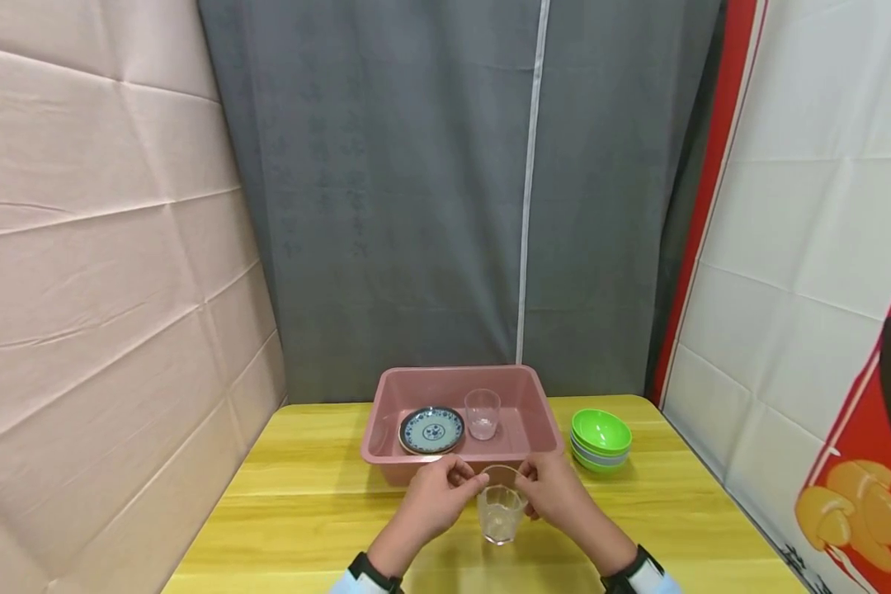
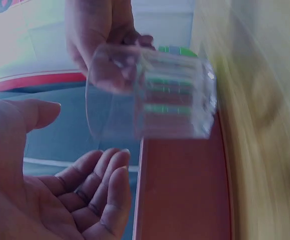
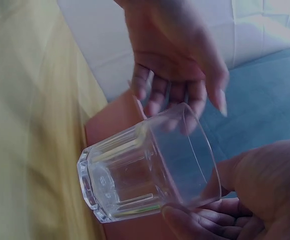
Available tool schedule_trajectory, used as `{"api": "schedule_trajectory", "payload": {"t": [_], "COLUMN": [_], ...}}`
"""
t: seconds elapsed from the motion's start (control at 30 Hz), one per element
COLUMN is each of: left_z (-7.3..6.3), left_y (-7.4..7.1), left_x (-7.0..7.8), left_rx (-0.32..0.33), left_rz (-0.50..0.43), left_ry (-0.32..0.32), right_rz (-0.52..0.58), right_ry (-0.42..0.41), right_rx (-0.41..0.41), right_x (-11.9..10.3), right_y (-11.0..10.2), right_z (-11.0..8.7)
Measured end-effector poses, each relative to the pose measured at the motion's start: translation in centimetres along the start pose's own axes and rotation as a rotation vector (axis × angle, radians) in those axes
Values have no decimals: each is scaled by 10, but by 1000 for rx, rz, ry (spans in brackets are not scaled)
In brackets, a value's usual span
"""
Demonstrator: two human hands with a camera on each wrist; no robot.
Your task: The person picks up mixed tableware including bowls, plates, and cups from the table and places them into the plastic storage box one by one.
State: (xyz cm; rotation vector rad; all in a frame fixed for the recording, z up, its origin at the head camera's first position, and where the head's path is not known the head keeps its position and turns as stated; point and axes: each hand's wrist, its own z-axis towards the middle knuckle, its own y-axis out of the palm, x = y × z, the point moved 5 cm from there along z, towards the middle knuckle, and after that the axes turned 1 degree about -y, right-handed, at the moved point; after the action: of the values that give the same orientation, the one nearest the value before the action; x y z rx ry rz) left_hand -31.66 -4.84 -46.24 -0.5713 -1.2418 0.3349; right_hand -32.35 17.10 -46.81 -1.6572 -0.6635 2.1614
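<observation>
A transparent drinking glass (image 1: 501, 518) with a faceted lower part is held upright just in front of the pink basin. My right hand (image 1: 558, 492) pinches its rim between thumb and fingers, plainest in the right wrist view. On the other side is my left hand (image 1: 438, 497), its fingers loosely bent and its thumb (image 2: 44, 114) apart from the glass. Whether the left fingertips touch the wall cannot be told. The glass's base (image 3: 88, 186) is seen close to the table, though any contact is unclear.
Behind the hands stands the pink basin (image 1: 453, 378), holding a blue-patterned plate (image 1: 432, 431) that seems stacked on another, and a second glass (image 1: 483, 415). Stacked green and grey bowls (image 1: 601, 432) stand right of it on the wooden table (image 1: 297, 495). A grey curtain (image 1: 416, 206) hangs behind.
</observation>
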Motion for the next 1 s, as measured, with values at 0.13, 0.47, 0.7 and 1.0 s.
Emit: {"api": "schedule_trajectory", "payload": {"t": [0.13, 0.47, 0.7, 1.0], "left_z": [3, 4, 4, 3], "left_y": [4, 3, 3, 3], "left_x": [4, 5, 3, 0], "left_rx": [23, 67, 88, 156], "left_rz": [53, 227, 316, 381], "left_ry": [-10, 19, 6, 33], "right_rz": [-9, -45, -115, -173], "right_ry": [2, 6, -25, -73], "right_rx": [-9, 16, 42, 57], "right_x": [-2, -4, -9, -10], "right_y": [9, 16, 20, 28], "right_z": [-1, 0, -2, -5]}}
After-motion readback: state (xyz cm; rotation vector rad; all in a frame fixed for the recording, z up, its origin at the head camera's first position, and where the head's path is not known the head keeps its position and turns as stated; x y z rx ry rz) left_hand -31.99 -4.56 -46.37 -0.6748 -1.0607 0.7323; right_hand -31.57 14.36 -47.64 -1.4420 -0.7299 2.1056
